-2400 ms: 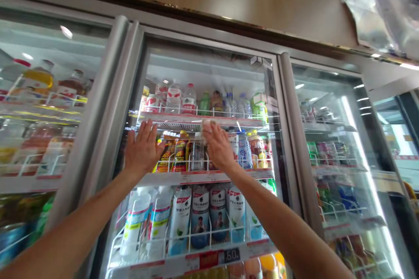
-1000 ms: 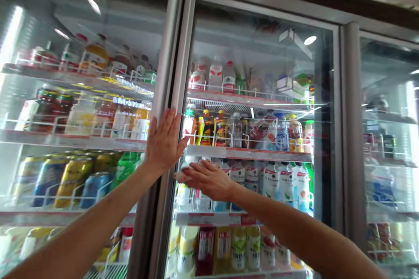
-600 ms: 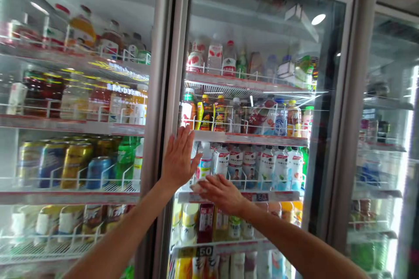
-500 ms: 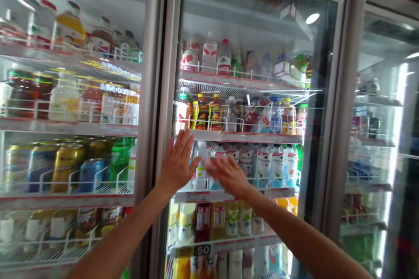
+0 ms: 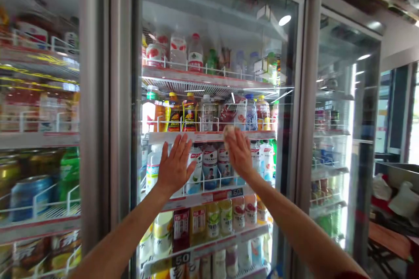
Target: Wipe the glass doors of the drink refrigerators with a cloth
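Observation:
I face a glass door (image 5: pixel 209 17) of a drinks cooler. My left hand (image 5: pixel 175 166) lies flat on the glass with its fingers spread and nothing in it, over a shelf of white bottles (image 5: pixel 209 163). My right hand (image 5: pixel 238 153) is a little to the right of it, at about the same height. It presses a small pale cloth (image 5: pixel 228 130) against the glass under its fingertips. The cloth is mostly hidden by the fingers. Both forearms reach up from the bottom of the view.
Behind the glass are wire shelves of bottles (image 5: pixel 196 113) with price strips. A metal door frame (image 5: pixel 119 109) stands left of my hands, with cans (image 5: pixel 26 192) behind the neighbouring door. Another glass door (image 5: pixel 337 130) is to the right, then a counter with bags (image 5: pixel 397 196).
My right hand has swept the cloth across the glass, from low beside my left hand up and to the right. My left hand has stayed flat on the glass. The view has turned right.

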Demonstrator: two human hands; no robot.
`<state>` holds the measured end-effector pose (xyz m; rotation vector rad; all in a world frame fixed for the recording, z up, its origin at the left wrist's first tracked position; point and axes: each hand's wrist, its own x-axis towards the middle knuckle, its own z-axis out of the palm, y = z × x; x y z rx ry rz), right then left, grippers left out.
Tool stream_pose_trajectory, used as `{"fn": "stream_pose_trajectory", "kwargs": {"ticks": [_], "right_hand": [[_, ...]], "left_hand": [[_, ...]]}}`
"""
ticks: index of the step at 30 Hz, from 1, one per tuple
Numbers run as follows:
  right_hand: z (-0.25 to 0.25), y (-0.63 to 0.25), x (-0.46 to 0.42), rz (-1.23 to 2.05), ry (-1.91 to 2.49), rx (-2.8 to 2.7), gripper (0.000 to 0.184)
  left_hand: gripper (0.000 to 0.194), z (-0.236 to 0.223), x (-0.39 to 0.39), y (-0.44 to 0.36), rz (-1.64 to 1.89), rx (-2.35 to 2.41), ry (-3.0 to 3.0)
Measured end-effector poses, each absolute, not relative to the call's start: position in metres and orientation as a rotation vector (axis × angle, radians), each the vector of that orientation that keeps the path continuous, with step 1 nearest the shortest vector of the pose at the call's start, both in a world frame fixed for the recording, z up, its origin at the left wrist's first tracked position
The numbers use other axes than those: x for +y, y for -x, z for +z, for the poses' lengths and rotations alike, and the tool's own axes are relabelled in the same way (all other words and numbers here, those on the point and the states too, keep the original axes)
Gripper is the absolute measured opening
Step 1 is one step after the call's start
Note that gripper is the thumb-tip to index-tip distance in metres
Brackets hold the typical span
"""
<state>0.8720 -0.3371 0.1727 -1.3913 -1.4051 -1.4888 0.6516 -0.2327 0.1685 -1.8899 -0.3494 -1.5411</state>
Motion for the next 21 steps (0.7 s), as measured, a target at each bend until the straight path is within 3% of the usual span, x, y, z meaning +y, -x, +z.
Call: {"fn": "stream_pose_trajectory", "kwargs": {"ticks": [3,9,16,21], "right_hand": [[0.196,-0.885,-0.338,-1.457,1.371,-1.23,0.048],[0.064,-0.9,-0.363,-1.491,1.392,-1.705,0.049],[0.135,-0.96,-0.372,-1.404,1.403,-1.077,0.053],[0.052,-0.972,-0.388,-1.41,1.478,-1.179,0.063]], "left_hand": [[0.071,0.172,-0.234,-0.667,-1.543,-0.372,1.924],[0.07,0.165,-0.233,-0.672,-1.522,-0.382,1.991],[0.071,0.148,-0.257,-0.708,-1.475,-0.289,2.019],[0.071,0.123,-0.269,-0.737,-1.425,-0.232,2.089]]}}
